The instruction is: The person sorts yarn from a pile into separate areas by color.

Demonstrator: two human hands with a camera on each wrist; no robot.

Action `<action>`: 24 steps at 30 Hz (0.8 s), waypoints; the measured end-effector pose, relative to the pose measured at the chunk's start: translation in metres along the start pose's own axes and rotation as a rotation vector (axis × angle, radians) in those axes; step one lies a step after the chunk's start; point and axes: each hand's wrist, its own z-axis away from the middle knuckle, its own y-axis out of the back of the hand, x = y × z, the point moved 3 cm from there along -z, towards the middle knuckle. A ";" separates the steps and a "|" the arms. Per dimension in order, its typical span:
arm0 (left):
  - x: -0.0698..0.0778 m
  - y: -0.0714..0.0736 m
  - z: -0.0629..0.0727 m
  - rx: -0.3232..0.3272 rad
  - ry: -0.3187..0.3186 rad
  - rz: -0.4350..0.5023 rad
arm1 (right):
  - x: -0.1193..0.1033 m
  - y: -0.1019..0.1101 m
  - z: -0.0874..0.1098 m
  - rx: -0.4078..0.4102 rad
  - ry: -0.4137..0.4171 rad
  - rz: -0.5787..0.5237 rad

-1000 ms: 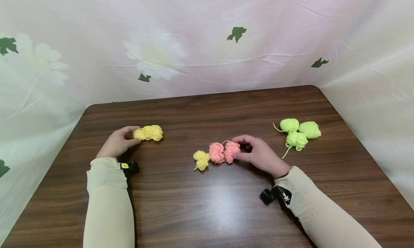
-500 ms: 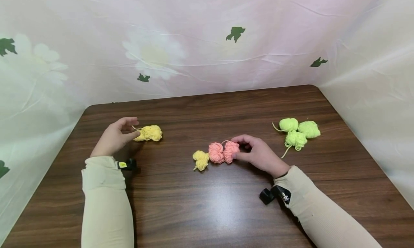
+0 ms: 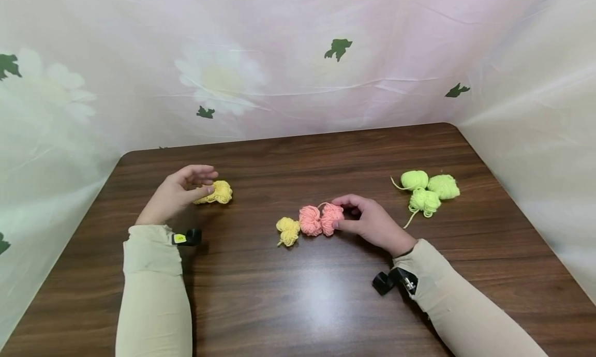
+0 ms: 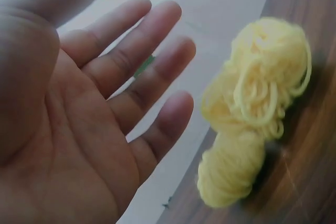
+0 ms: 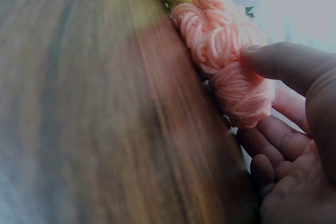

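Observation:
My left hand (image 3: 179, 194) hovers above a cluster of yellow yarn balls (image 3: 222, 192) on the left of the table, partly hiding it. In the left wrist view its palm and spread fingers (image 4: 170, 59) hold nothing, and the yellow yarn (image 4: 257, 87) lies apart from them. Near the table's middle my right hand (image 3: 374, 225) grips the right-hand one of two pink yarn balls (image 3: 332, 218), thumb on the near side and fingers behind. The right wrist view has the thumb pressed on the pink yarn (image 5: 223, 40). A smaller yellow yarn ball (image 3: 288, 231) sits left of the pink ones.
Three light-green yarn balls (image 3: 425, 200) with loose tails lie grouped at the right of the dark wooden table (image 3: 261, 295). A pale flowered cloth (image 3: 279, 62) hangs behind the table and along its sides.
My left hand has let go of the yellow yarn cluster, lifted and shifted over it with its fingers loosened. The right hand stays on the pink yarn.

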 end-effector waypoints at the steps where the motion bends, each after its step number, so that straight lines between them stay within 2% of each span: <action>1: 0.002 -0.001 -0.001 -0.004 -0.005 0.019 | 0.000 0.000 0.000 0.002 0.003 0.001; 5: 0.007 -0.005 -0.003 -0.036 -0.027 0.075 | 0.000 0.000 0.000 0.006 0.012 0.005; 16: 0.016 -0.024 -0.012 -0.129 -0.044 0.100 | 0.002 0.000 0.000 0.007 0.014 0.009; 24: 0.022 -0.038 -0.016 -0.199 -0.099 0.130 | 0.002 0.000 -0.001 0.007 0.021 0.012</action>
